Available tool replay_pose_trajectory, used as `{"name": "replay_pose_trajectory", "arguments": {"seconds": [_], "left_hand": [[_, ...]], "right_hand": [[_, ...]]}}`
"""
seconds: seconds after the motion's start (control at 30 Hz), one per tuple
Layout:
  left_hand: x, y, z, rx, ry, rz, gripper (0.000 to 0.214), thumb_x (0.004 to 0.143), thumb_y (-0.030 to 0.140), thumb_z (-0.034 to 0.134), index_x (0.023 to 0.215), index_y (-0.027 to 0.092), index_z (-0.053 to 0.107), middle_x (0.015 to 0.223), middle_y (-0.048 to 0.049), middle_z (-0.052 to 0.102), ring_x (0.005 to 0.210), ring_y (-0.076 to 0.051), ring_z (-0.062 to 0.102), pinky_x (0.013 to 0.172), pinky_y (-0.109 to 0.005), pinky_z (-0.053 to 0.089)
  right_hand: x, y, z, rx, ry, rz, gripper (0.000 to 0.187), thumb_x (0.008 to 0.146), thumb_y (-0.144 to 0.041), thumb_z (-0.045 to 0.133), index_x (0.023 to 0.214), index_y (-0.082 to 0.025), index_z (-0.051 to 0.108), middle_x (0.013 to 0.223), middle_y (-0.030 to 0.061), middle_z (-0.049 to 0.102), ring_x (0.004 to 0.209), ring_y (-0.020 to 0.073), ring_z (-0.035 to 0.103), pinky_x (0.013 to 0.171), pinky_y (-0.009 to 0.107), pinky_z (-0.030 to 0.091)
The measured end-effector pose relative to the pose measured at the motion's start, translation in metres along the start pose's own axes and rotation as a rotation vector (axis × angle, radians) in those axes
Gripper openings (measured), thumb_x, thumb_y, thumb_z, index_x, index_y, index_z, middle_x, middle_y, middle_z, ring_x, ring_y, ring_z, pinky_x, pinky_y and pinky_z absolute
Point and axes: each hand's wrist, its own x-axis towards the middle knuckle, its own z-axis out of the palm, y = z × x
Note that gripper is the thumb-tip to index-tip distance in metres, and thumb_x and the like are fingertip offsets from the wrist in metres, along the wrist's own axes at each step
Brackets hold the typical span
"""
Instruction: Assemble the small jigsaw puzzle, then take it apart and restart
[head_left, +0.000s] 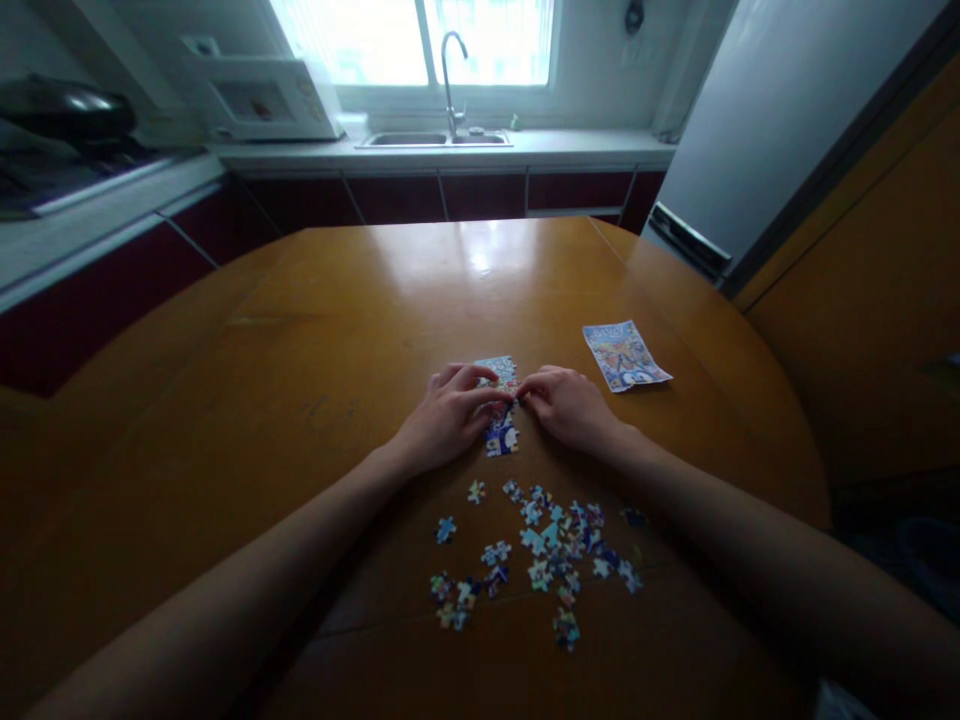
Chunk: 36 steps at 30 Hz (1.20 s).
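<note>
A partly joined jigsaw puzzle lies on the wooden table, its upper part showing above my fingers. My left hand rests on its left side, fingers stretched flat over the pieces. My right hand is at its right edge, fingertips pinched together against the puzzle; whether a piece is between them I cannot make out. Several loose puzzle pieces are scattered nearer to me, between my forearms.
A printed picture card lies to the right of my hands. Beyond the table runs a counter with a sink and faucet, a white microwave and a stove at left. A fridge stands at right.
</note>
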Motion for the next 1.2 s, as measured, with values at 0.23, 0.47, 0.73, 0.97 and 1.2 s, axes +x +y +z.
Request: {"name": "replay_pose_trajectory", "arguments": {"seconds": [0.23,0.47,0.73,0.97,1.2], "left_hand": [[0.0006,0.0010,-0.0010,-0.002,0.006,0.011,0.025,0.097,0.027,0.061,0.118,0.036,0.072,0.128,-0.0033,0.064,0.119,-0.028,0.051,0.103,-0.050,0.039],[0.0002,-0.0010,-0.0001,0.005,0.004,0.016,0.026,0.098,0.028,0.061,0.119,0.037,0.072,0.128,-0.0032,0.064,0.119,-0.028,0.051,0.102,-0.051,0.039],[0.0004,-0.0015,0.0003,0.003,0.010,0.015,0.025,0.098,0.028,0.060,0.118,0.038,0.072,0.127,-0.0028,0.064,0.119,-0.027,0.051,0.102,-0.050,0.039],[-0.0003,-0.0006,0.0000,0.005,0.004,0.016,0.025,0.099,0.029,0.060,0.119,0.037,0.071,0.128,-0.0031,0.063,0.118,-0.027,0.051,0.102,-0.049,0.040],[-0.0006,-0.0007,0.0001,0.005,0.001,0.007,0.025,0.099,0.029,0.059,0.120,0.038,0.071,0.128,-0.0025,0.063,0.119,-0.027,0.051,0.104,-0.050,0.038]], "right_hand": [[-0.0002,-0.0004,0.0002,0.022,0.009,0.009,0.023,0.093,-0.023,0.057,0.097,-0.027,0.080,0.095,0.0056,0.073,0.088,0.0205,0.065,0.076,0.031,0.043],[0.0005,0.0003,0.0014,0.032,0.015,0.012,0.023,0.093,-0.022,0.058,0.097,-0.027,0.080,0.096,0.0058,0.074,0.089,0.0203,0.065,0.077,0.030,0.044],[0.0012,0.0012,0.0012,0.025,0.003,0.014,0.022,0.093,-0.022,0.058,0.097,-0.027,0.079,0.096,0.0053,0.074,0.090,0.0203,0.065,0.079,0.031,0.044],[0.0009,0.0009,0.0022,0.022,0.009,0.020,0.022,0.093,-0.022,0.058,0.098,-0.027,0.079,0.097,0.0049,0.074,0.091,0.0204,0.065,0.080,0.030,0.044],[0.0000,0.0005,0.0016,0.028,-0.002,0.015,0.023,0.094,-0.021,0.056,0.099,-0.026,0.079,0.099,0.0064,0.074,0.092,0.0206,0.065,0.080,0.031,0.044]]}}
